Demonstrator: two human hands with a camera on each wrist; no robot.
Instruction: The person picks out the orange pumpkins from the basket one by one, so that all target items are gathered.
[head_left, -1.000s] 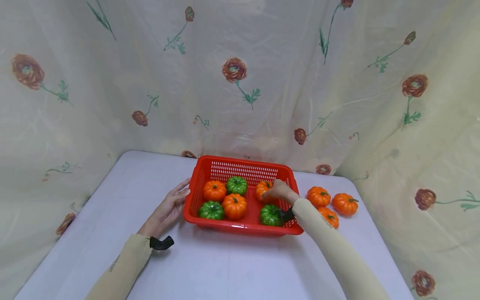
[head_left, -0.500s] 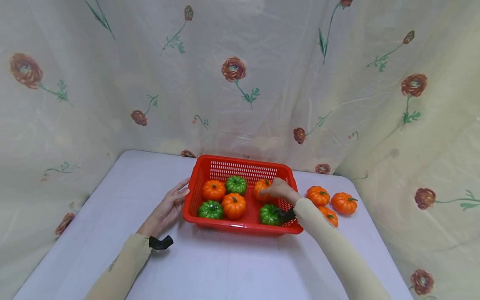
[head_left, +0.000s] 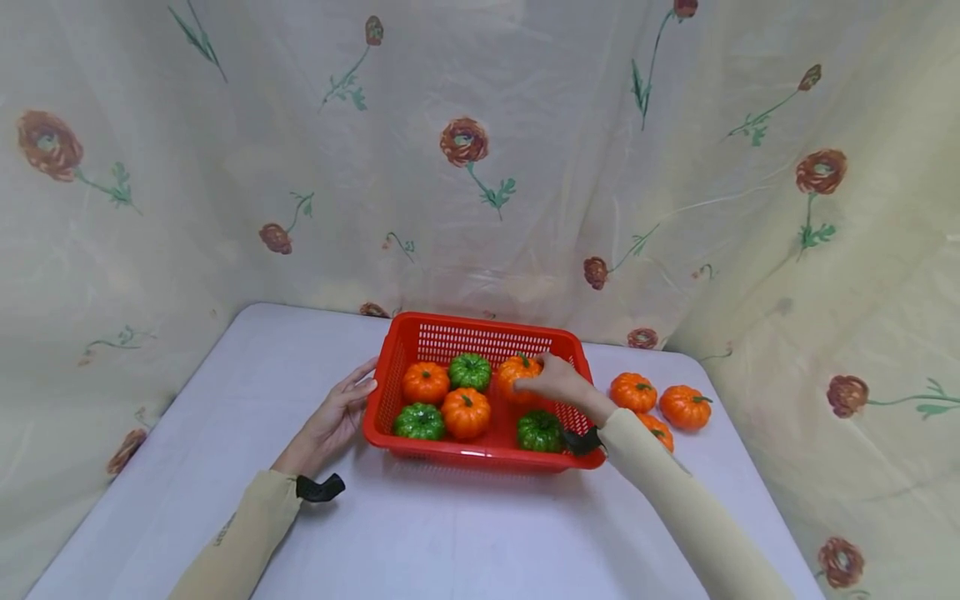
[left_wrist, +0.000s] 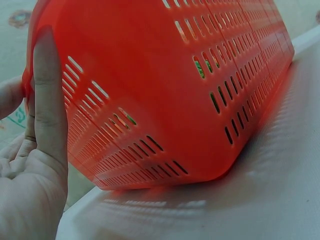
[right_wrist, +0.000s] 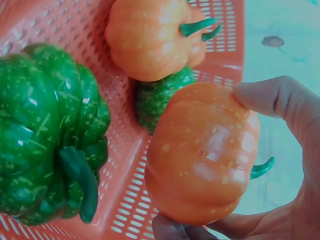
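A red plastic basket (head_left: 480, 454) with slotted walls stands on the table. My left hand (head_left: 337, 417) grips its left rim, with the thumb at the edge and a finger (left_wrist: 49, 100) along the outer wall. Over the right half of the basket, my right hand (head_left: 562, 383) holds an orange toy pumpkin (right_wrist: 202, 155) between thumb and fingers. Below it lies a green toy pumpkin (head_left: 540, 431). The basket's left half holds two orange pumpkins, one at the front (head_left: 467, 413), and two green ones, one at the back (head_left: 470, 372).
Three more orange pumpkins, one of them farthest right (head_left: 685, 407), sit on the white table (head_left: 450, 533) just right of the basket. My right sleeve partly covers the nearest one. A flower-patterned curtain (head_left: 480, 233) hangs behind and along both sides.
My right hand has raised the orange pumpkin slightly and shifted it a little left within the basket. My left hand keeps its place at the rim.
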